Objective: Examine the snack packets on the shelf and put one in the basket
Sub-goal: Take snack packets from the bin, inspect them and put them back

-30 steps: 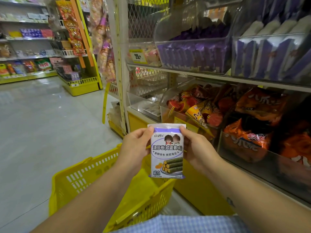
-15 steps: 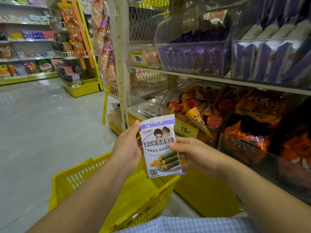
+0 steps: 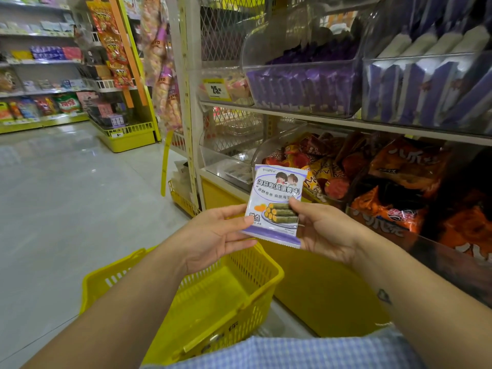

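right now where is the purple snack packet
Centre of the head view: the snack packet is held between the left hand and right hand, above the yellow basket.

One packet was held by two hands, one left hand and one right hand. There was one yellow basket. The upper shelf carried two clear bins of purple packs, a darker bin and a paler bin, and one yellow price tag. The orange bags were too jumbled to count.
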The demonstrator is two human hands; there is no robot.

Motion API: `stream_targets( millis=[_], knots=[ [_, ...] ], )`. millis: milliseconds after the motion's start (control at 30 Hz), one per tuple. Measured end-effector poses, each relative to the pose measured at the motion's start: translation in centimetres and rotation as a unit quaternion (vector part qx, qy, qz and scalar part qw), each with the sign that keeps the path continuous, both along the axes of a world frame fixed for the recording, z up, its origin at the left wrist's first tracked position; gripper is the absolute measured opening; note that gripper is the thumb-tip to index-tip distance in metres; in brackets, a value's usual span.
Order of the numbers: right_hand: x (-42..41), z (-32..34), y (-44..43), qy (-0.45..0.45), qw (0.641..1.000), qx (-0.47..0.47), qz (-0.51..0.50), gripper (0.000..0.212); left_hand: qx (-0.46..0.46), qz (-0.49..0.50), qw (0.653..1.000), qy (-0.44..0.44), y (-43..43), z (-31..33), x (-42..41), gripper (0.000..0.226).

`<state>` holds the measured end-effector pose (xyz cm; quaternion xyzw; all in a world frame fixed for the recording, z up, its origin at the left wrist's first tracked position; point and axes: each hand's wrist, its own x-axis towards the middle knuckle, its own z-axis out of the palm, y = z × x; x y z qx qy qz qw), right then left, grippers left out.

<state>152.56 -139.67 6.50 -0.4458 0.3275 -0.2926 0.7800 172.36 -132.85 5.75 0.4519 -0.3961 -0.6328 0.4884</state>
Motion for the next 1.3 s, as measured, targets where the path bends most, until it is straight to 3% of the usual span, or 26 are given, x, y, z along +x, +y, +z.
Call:
stream_targets(
  millis=[400, 467, 533, 567, 667, 800, 1033, 1133, 1233, 1300],
  knots=[
    [-0.3, -0.2, -0.5, -0.023, 0.999, -0.021, 0.008, 0.03, 0.022, 0.018, 1.0, 0.002, -0.2, -0.1, 0.3, 0.037],
    [0.0, -0.2, -0.2, 0.003, 0.997, -0.071, -0.006, 0.025, -0.016, 0.064, 0.991, -0.118, -0.3, -0.5, -0.1, 0.037],
    [0.6, -0.3, 0.2, 0.033, 0.991, -0.126, -0.037, 0.021, -0.094, 0.121, 0.951, -0.268, -0.3, -0.6, -0.8, 0.045],
    [0.9, -0.3, 0.5, 0.043, 0.986, -0.151, -0.055, 0.017, -0.131, 0.125, 0.939, -0.293, -0.4, -0.8, -1.3, 0.046],
    [1.8, -0.6, 1.5, 0.065, 0.97, -0.224, -0.068, 0.021, -0.165, 0.093, 0.949, -0.251, -0.3, -0.9, -2.9, 0.048],
    [2.3, -0.6, 1.9, 0.046, 0.972, -0.23, -0.02, 0.033, -0.12, 0.093, 0.983, -0.1, -0.5, -0.9, -3.4, 0.048],
    [1.7, -1.0, 0.8, 0.121, 0.965, -0.233, 0.002, 0.048, -0.001, 0.007, 0.997, 0.071, -0.6, -1.1, -2.5, 0.052],
    [1.2, -1.4, 0.3, 0.116, 0.981, -0.153, 0.012, 0.054, 0.018, -0.021, 0.998, 0.062, -0.6, -1.3, -2.1, 0.041],
    [0.7, -1.6, 0.1, 0.115, 0.984, -0.131, 0.044, 0.036, 0.014, 0.006, 1.0, -0.015, -0.6, -1.3, -1.7, 0.036],
    [0.7, -1.7, 0.1, 0.104, 0.986, -0.133, 0.009, 0.038, -0.013, 0.042, 0.997, -0.064, -0.7, -1.3, -1.5, 0.031]
  ],
)
